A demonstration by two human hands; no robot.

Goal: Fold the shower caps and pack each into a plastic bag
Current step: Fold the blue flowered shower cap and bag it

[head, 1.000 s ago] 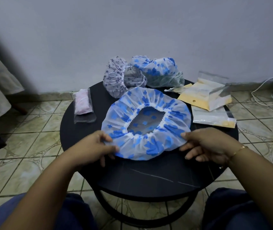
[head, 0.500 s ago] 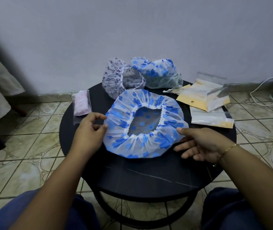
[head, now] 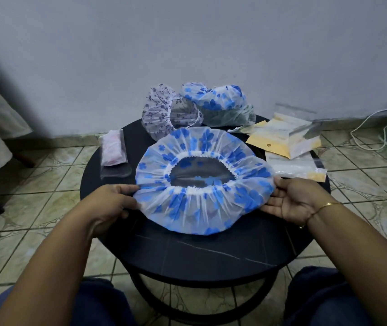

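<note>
Head view, the cap in hand: the blue flower shower cap (head: pixel 201 198) is lying spread out and round in the middle of the frame, on the black round worktop (head: pixel 187 255), with its stretchy opening facing up.
Left hand: the left hand (head: pixel 111 203) is pinching the cap's left edge between thumb and fingers.
Right hand: the right hand (head: pixel 293 198) is lying palm up at the cap's right edge, thumb on top of the rim, fingers straight and looking tucked under it.
Done so far: one packed bag (head: pixel 113 150), with something pink folded inside, is sitting at the left of the worktop.
Left to do: this cap is not folded yet, I think. A purple print cap (head: pixel 161 109) and another blue flower cap (head: pixel 218 102) are waiting at the top middle, puffed up and touching each other.
Bags: empty plastic bags (head: pixel 286 137) with yellow cards are piling at the upper right, just beside the spread cap.
In the way: nothing is blocking the fold; the bags sit close to the cap's right side.
Around: a tiled floor (head: pixel 34 184), a grey wall (head: pixel 187 43) and a white cable (head: pixel 364 128) at the far right.
</note>
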